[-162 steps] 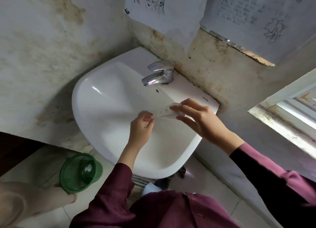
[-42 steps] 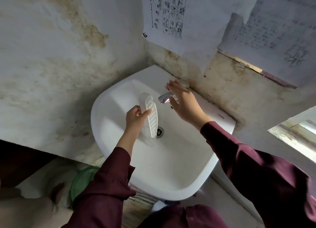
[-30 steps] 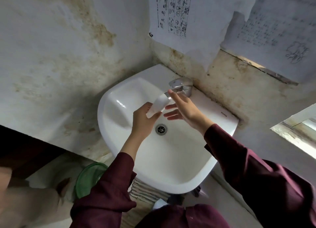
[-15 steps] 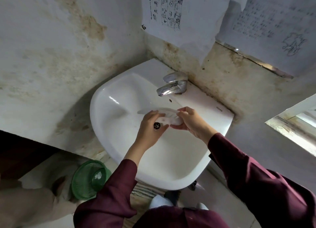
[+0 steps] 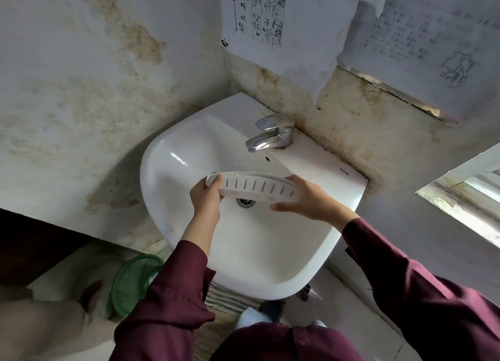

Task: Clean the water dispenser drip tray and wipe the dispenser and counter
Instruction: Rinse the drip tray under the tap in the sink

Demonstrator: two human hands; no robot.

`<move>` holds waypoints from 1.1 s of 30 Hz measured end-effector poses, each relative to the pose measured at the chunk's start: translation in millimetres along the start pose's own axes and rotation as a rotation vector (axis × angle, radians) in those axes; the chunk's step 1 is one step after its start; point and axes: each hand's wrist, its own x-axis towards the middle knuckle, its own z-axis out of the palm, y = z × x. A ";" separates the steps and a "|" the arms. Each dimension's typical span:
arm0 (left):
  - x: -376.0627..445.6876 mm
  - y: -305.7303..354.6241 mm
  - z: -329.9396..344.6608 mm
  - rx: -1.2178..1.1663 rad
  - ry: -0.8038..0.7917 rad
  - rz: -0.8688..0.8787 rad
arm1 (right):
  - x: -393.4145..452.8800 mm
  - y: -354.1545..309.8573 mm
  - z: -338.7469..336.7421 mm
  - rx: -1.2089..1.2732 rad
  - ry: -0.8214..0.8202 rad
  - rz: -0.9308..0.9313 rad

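Observation:
A white slotted drip tray (image 5: 257, 185) is held level over the white sink (image 5: 189, 149), just above the drain (image 5: 245, 201). My left hand (image 5: 207, 198) grips its left end. My right hand (image 5: 308, 198) holds its right end, fingers curled under it. The tray's slotted face points toward me. The chrome faucet (image 5: 272, 133) stands behind the tray, and I see no water running from it.
Stained walls close in on the left and behind the sink. Paper sheets (image 5: 273, 17) hang above the faucet. A green plastic basket (image 5: 130, 282) sits on the floor at lower left. A window frame (image 5: 465, 195) is at the right.
My right hand left the faucet and took the tray's right end. The tray turned from upright in my left hand to lying level between both hands, and it is now spread wider across the basin.

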 end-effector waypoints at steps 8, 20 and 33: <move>-12.0 42.6 11.9 -0.388 -0.165 -0.195 | 2.8 3.3 -0.5 -0.124 0.318 -0.274; -18.4 47.7 10.8 -0.438 -0.233 -0.220 | 0.6 8.6 2.8 -0.132 0.407 -0.386; -11.7 37.7 5.0 -0.609 -0.167 -0.344 | 2.6 15.3 12.2 -0.064 0.378 -0.354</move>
